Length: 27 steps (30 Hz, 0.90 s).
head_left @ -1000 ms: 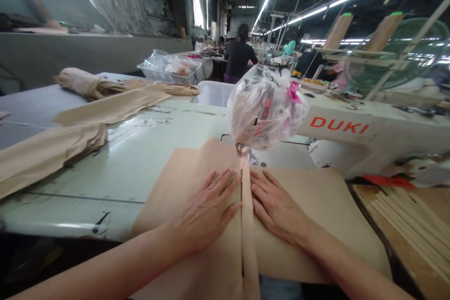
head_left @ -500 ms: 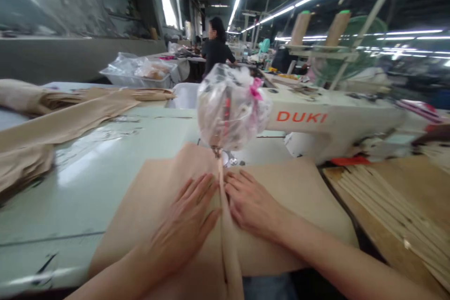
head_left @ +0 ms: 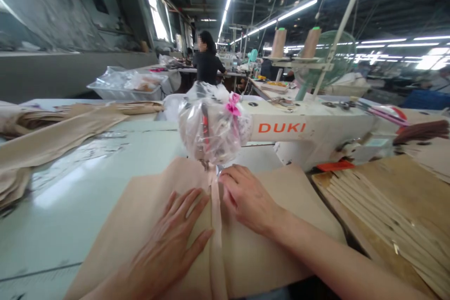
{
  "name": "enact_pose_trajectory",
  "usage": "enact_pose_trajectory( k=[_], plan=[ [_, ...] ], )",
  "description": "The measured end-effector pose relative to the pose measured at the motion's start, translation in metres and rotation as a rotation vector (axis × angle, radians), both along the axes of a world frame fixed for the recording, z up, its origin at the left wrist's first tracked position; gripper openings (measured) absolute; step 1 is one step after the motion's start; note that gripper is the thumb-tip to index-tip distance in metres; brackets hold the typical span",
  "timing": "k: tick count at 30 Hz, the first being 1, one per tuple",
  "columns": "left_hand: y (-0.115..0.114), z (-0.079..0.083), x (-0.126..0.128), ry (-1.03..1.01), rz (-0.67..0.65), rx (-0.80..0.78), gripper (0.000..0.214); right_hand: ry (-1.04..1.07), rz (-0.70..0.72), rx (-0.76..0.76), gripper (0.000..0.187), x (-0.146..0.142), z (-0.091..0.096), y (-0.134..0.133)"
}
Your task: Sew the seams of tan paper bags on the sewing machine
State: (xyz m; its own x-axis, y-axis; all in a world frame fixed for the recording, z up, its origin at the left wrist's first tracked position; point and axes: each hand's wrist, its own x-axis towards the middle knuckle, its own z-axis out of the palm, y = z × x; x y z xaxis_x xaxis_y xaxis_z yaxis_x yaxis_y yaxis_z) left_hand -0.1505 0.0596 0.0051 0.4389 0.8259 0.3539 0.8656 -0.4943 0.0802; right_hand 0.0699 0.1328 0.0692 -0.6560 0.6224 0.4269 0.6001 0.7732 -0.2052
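Observation:
A large piece of beige fabric [head_left: 267,253] lies across the sewing machine [head_left: 281,126] bed, a folded strip [head_left: 217,243] running lengthwise down its middle to the presser foot [head_left: 206,164]. My left hand [head_left: 176,229] rests flat on the fabric left of the strip, fingers spread, thumb close to the fold. Just right of the presser foot, my right hand [head_left: 246,197] is closed, its fingers curled and the thumb tucked in. Whatever its fingertips pinch is hidden. Clear plastic tied with a pink ribbon [head_left: 233,104] wraps the machine head [head_left: 200,126].
Beige fabric pieces [head_left: 70,131] are piled on the left of the table. At the right, a brown board [head_left: 397,183] carries several pale strips [head_left: 372,215]. Thread cones [head_left: 279,43] stand behind the machine. Farther back are a plastic-filled bin [head_left: 123,91] and a person [head_left: 207,63].
My right hand has lifted from lying on the fabric and curled closed near the presser foot. My left hand has slid slightly back and left, its fingers wider apart. The view has shifted.

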Motion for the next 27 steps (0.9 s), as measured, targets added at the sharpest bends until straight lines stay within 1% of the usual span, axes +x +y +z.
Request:
enact_pose_trajectory(
  k=[2, 3, 4, 6, 9, 14, 17, 21, 24, 27],
  plan=[
    [-0.001, 0.003, 0.001, 0.006, 0.018, -0.032, 0.064, -0.054, 0.155, -0.017, 0.028, -0.004, -0.009, -0.002],
    [-0.002, 0.003, 0.002, 0.008, 0.019, -0.032, 0.064, -0.085, 0.187, -0.034, 0.031, -0.006, -0.016, -0.004],
    [-0.003, 0.003, 0.002, 0.010, 0.018, -0.022, 0.063, -0.112, 0.186, -0.049, 0.036, -0.007, -0.022, -0.005],
    [-0.004, 0.002, 0.003, 0.017, 0.016, 0.011, 0.063, -0.145, 0.140, -0.067, 0.041, -0.007, -0.034, -0.007],
    [0.003, 0.000, 0.002, 0.030, 0.022, 0.043, 0.063, -0.166, 0.103, -0.062, 0.042, -0.008, -0.044, -0.001],
    [0.034, 0.002, -0.005, 0.059, 0.026, 0.030, 0.057, -0.144, 0.092, -0.025, 0.041, -0.016, -0.046, 0.032],
    [0.044, 0.002, -0.009, 0.115, 0.024, 0.086, 0.060, -0.099, 0.090, -0.026, 0.039, -0.019, -0.047, 0.043],
    [0.042, 0.005, -0.010, 0.195, 0.001, 0.231, 0.067, -0.063, 0.074, -0.067, 0.038, -0.020, -0.047, 0.039],
    [0.041, 0.010, -0.009, 0.216, -0.010, 0.331, 0.066, -0.040, 0.072, -0.090, 0.039, -0.020, -0.045, 0.034],
    [0.043, 0.010, -0.007, 0.217, -0.004, 0.390, 0.065, -0.024, 0.071, -0.109, 0.038, -0.019, -0.043, 0.033]
  ],
)
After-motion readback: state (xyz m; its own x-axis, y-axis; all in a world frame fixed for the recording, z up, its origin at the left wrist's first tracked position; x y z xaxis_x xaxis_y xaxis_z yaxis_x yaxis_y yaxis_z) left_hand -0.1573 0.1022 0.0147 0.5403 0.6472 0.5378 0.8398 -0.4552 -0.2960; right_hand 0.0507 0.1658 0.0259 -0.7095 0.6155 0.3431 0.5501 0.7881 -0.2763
